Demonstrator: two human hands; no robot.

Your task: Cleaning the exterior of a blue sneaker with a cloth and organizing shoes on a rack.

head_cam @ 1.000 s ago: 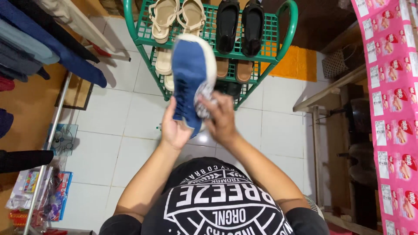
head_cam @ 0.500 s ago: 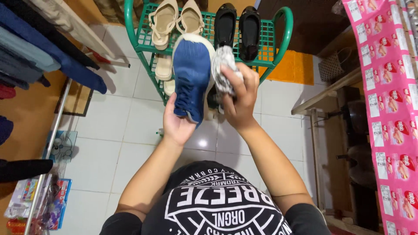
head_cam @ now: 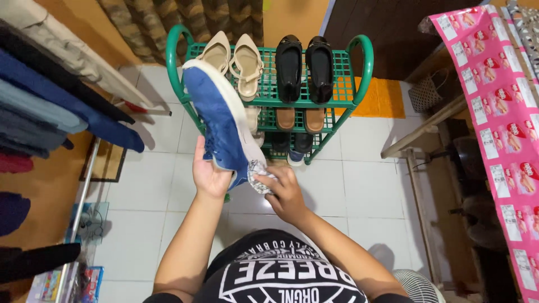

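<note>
From the head camera, looking straight down, the left hand (head_cam: 209, 171) grips the heel end of a blue fabric sneaker with a white rubber rim (head_cam: 220, 123), fingers curled under it and thumb along the side, so the shoe is held in the air with its toe pointing away and up to the left. The right hand (head_cam: 285, 191) presses a crumpled grey-and-white patterned cloth (head_cam: 258, 170) against the sneaker's heel edge, fingers closed tightly on the cloth. Both hands meet just above the white tiled floor (head_cam: 359, 174), in front of the person's black printed shirt (head_cam: 281, 272).

Beyond the sneaker stands a green wire shoe rack with rounded tube ends (head_cam: 359, 67). Its top shelf carries a pair of beige slingback sandals (head_cam: 236, 56) beside a pair of black flat shoes (head_cam: 305, 59); the sneaker's toe overlaps the rack's left edge in this view. More footwear sits on the lower shelves, partly hidden.

To the left, a row of dark hanging garments (head_cam: 50, 112) on a metal rail (head_cam: 78, 207) closes that side. To the right, a wooden table frame (head_cam: 421, 134) under a pink printed plastic cover (head_cam: 494, 112) borders the tiles. An orange mat (head_cam: 384, 98) lies behind the rack. Bare tiles stretch between the rack's front and the person, and to either side of the arms.
</note>
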